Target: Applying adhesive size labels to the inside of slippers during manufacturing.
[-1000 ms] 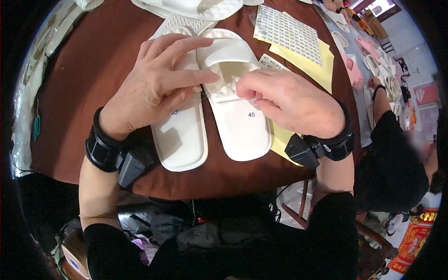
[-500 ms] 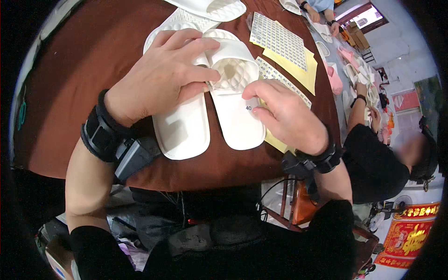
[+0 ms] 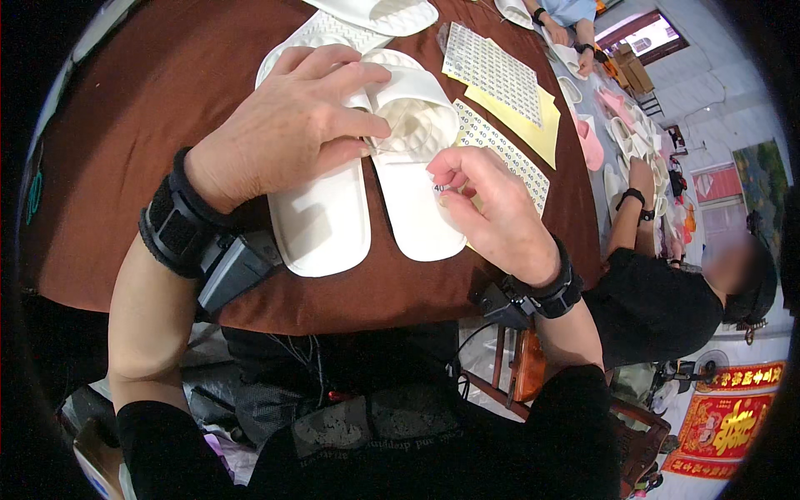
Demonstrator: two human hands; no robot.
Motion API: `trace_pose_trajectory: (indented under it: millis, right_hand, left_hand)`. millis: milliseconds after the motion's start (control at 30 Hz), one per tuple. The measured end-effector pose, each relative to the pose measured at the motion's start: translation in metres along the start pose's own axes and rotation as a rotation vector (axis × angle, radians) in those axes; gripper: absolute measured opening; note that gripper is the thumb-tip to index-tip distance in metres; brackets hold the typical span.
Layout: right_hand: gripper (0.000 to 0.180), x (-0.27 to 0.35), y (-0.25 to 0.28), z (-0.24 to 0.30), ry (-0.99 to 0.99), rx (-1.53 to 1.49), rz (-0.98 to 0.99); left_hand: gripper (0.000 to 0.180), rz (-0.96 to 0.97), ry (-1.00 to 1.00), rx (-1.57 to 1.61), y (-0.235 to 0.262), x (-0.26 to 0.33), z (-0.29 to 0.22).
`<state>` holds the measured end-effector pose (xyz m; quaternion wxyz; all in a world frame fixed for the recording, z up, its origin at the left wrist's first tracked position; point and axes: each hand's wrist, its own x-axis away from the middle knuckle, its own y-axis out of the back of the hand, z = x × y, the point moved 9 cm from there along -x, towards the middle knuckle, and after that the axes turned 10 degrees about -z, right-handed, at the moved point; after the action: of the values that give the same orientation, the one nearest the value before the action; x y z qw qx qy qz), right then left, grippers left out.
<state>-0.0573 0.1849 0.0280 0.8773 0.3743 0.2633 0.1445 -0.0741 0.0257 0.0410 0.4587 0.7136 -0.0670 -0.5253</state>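
A pair of white slippers lies side by side, heels toward me, on a brown cloth-covered table. My left hand [image 3: 283,125] spans the strap of the left slipper [image 3: 321,229], its thumb and fingers curled over the strap's inner side, where the two slippers meet. Thumb and forefinger of my right hand [image 3: 500,212] pinch at a small sticker [image 3: 439,188] with dark print, at the right side of the right slipper [image 3: 419,221]. Whether the sticker is lifted or lies against the insole, I cannot tell.
Sticker sheets [image 3: 492,71] and yellow backing paper [image 3: 537,142] lie right of the slippers. More white slippers [image 3: 400,17] are at the far edge. A co-worker in black [image 3: 658,317] sits at the right by a table of white and pink slippers; another person's hands [image 3: 575,46] show beyond.
My right thumb and forefinger have closed in on the sticker, which earlier showed between them on the insole. My left hand stays on the slipper; the whole view has shifted slightly.
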Motion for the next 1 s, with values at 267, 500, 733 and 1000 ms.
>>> trace_pose_trajectory:
  millis: [267,500,733,1000]
  right_hand:
    - [0.026,-0.001,-0.002,-0.006,-0.028,-0.078,-0.021]
    - [0.029,0.005,-0.005,-0.018,-0.155,-0.147,0.023]
    - [0.029,0.004,-0.004,-0.013,-0.091,-0.106,0.024]
    - [0.028,0.004,-0.005,-0.016,-0.126,-0.124,0.020]
  left_hand:
    - [0.029,0.004,0.001,-0.006,-0.001,0.000,0.001]
    - [0.029,0.005,0.005,-0.014,-0.001,0.001,0.001]
    - [0.029,0.013,0.004,-0.026,-0.002,0.001,0.001]
    - [0.029,0.011,0.008,-0.017,-0.003,0.001,0.001]
